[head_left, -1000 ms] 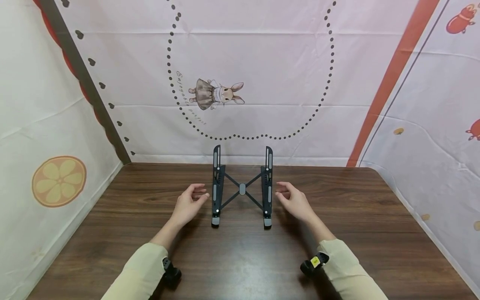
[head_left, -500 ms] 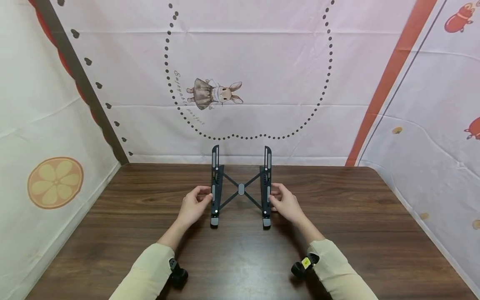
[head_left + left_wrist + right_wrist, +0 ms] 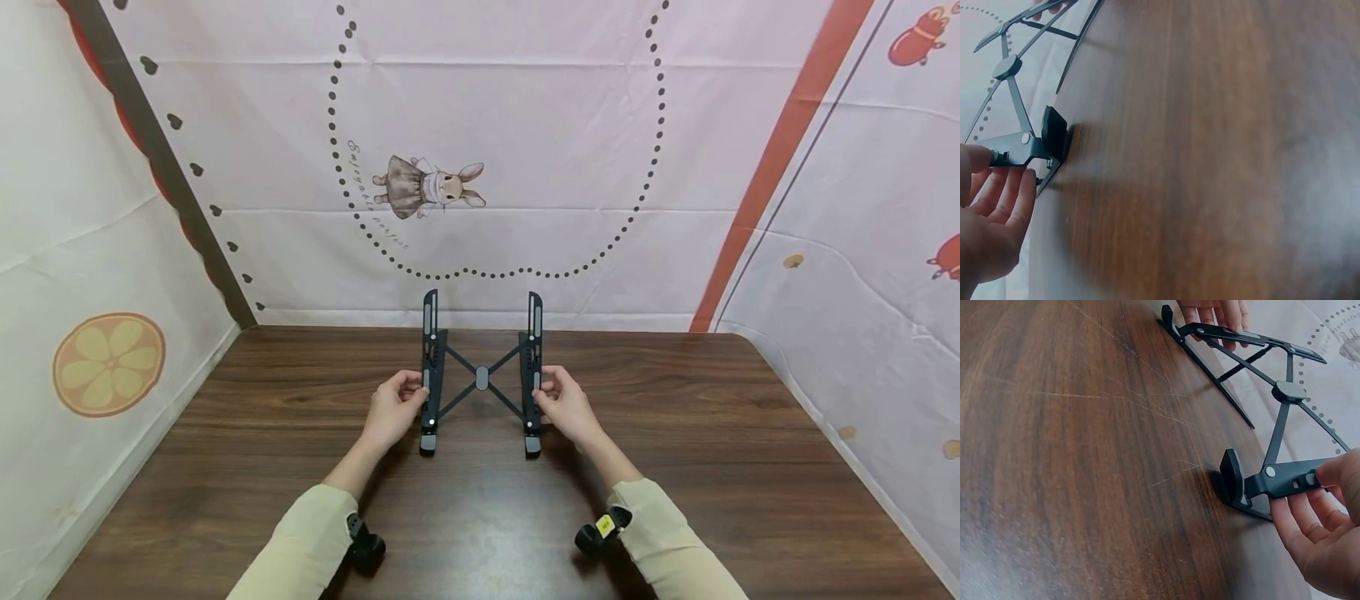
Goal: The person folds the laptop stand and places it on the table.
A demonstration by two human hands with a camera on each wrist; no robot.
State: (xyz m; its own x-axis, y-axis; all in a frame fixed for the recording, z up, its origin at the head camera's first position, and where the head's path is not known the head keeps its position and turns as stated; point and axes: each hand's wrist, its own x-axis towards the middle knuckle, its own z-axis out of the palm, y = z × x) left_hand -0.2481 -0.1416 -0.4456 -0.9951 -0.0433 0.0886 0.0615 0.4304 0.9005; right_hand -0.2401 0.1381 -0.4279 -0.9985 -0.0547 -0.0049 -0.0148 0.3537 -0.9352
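The gap that was seen a second ago between both hands and the dark folding stand (image 3: 482,378) has been closed, and the stand is now gripped from its two outer sides. The left rail (image 3: 430,358) is pinched by the left hand (image 3: 392,408), with the thumb brought over the rail and the other fingers set beneath it; the right rail (image 3: 531,362) is held in the same manner by the right hand (image 3: 568,410). Half a second ago only the outer edges were met by the thumbs; now they are placed a little further over the rails.

No clear shift of the stand itself can be made out. It is set on the far part of the tabletop (image 3: 480,517), before the printed cloth (image 3: 570,167), with its rails spread apart and its crossed struts (image 3: 1277,432) joined at the hub (image 3: 1289,391). The upturned lips (image 3: 428,444) are turned toward the person (one is shown more plainly in each wrist view).

By this change, it is judged, the reach has been completed and both rails are brought under control together; whether any force is being applied cannot be told
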